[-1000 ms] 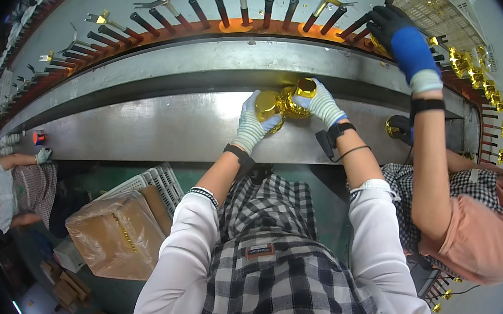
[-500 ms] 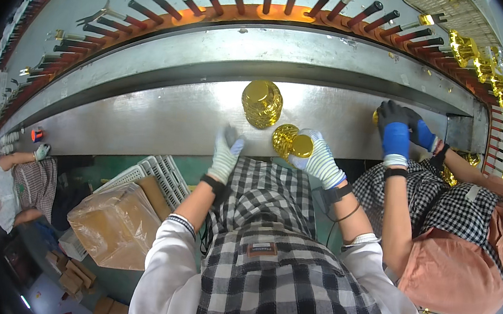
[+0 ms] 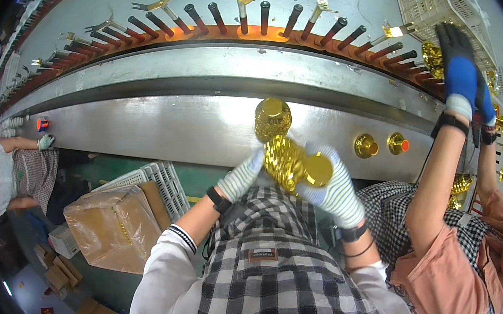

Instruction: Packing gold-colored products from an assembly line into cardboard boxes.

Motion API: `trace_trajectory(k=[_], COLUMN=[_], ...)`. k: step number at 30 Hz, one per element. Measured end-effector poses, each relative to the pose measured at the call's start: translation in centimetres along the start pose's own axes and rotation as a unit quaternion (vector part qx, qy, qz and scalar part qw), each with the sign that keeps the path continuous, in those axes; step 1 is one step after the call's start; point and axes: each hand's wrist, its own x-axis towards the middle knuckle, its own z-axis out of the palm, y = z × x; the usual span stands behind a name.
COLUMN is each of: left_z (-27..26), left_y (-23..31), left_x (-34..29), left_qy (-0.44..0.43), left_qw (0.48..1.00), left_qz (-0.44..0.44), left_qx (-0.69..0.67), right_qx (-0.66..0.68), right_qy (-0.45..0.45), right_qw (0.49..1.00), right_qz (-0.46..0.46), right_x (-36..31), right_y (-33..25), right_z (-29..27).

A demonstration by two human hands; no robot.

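In front of my apron I hold a shiny gold cup-shaped piece (image 3: 282, 160) above the near edge of the metal bench. Its crinkled, flared part points left, and its round flat end faces up on the right. My right hand (image 3: 337, 191), in a striped glove, is closed around the side by the flat end. My left hand (image 3: 240, 175), gloved alike, has its fingers against the crinkled part's left side. Just beyond stands a stack of similar gold cup pieces (image 3: 272, 121), flat end up. The held piece overlaps the stack's near edge in view.
A steel bench (image 3: 143, 126) runs across, with a raised ledge (image 3: 180, 77) and a row of upright dark-handled rods (image 3: 264, 19) behind. Two small gold pieces (image 3: 365, 146) sit at right. A co-worker's gloved hand (image 3: 460, 66) reaches toward the rods. A plastic-wrapped carton (image 3: 110, 225) stands lower left.
My left hand, earlier apart, has come to the gold piece, which has risen toward me. The co-worker's hands moved from the bench to the far right rods, revealing two gold pieces.
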Motion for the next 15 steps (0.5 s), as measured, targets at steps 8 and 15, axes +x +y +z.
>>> trace_trajectory(k=[8, 15], left_z=[0.9, -6.0], left_y=[9.0, -6.7], left_x=[6.0, 9.5], left_qy=[0.177, 0.323], left_qw=[0.979, 0.9], left_qz=[0.032, -0.124], left_qx=[0.1, -0.266], right_qx=[-0.007, -0.048], right_qy=[-0.116, -0.179], right_qw=[0.993, 0.98], right_qz=[0.02, 0.069], right_x=[15.1, 20.7], right_y=[-7.5, 1.2], right_z=[-3.4, -2.5])
